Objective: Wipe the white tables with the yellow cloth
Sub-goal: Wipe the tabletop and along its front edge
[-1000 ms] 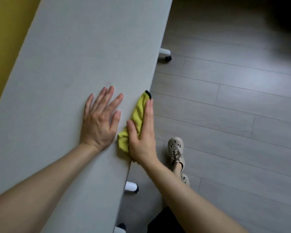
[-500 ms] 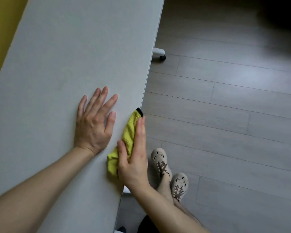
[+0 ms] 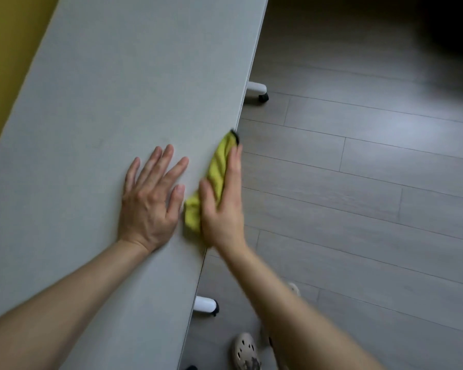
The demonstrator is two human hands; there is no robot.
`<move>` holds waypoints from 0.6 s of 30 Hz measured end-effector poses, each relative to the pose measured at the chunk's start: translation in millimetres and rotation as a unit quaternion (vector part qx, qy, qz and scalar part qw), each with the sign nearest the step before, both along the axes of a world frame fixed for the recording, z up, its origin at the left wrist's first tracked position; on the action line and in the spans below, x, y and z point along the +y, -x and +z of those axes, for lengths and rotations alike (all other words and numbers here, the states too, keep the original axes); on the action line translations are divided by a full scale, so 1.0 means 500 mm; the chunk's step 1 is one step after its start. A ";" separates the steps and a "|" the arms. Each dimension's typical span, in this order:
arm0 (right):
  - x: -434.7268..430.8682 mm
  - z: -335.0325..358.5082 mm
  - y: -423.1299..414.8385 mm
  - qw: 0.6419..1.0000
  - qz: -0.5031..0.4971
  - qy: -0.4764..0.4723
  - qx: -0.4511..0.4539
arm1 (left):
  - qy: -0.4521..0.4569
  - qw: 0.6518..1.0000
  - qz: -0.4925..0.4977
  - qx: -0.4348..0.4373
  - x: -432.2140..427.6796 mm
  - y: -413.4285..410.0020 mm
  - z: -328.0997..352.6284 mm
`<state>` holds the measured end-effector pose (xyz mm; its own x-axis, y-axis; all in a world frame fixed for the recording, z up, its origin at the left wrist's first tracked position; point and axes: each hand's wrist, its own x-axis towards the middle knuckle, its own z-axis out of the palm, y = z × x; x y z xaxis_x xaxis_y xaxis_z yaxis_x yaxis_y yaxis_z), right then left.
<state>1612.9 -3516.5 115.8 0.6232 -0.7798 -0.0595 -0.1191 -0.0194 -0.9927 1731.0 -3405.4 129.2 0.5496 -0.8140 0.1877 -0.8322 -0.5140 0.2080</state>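
There is one view only, from a wide-angle camera worn on the person's head. It looks steeply down and forward, close over the white table [image 3: 112, 108], whose top runs on a slant from the lower left of the frame to the upper middle. The grey plank floor [image 3: 358, 209] fills the right half, dark toward the upper right. Both forearms enter from the bottom edge.
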 end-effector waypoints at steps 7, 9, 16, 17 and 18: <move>0.038 0.024 0.041 0.999 0.039 -0.008 0.005 | -0.005 1.000 -0.001 -0.007 0.000 -0.002 0.000; -0.078 0.011 -0.044 1.000 0.017 -0.004 0.019 | -0.004 1.000 0.002 -0.007 0.000 -0.003 0.000; -0.165 0.011 -0.115 0.999 -0.033 0.004 0.014 | 0.002 1.000 0.010 -0.010 -0.001 -0.006 -0.005; -0.114 0.007 -0.085 0.999 -0.039 0.007 0.010 | 0.002 1.000 0.008 -0.013 -0.001 -0.005 -0.007; -0.052 0.005 -0.046 0.999 -0.035 0.004 0.007 | 0.004 1.000 0.005 -0.016 -0.001 -0.006 -0.008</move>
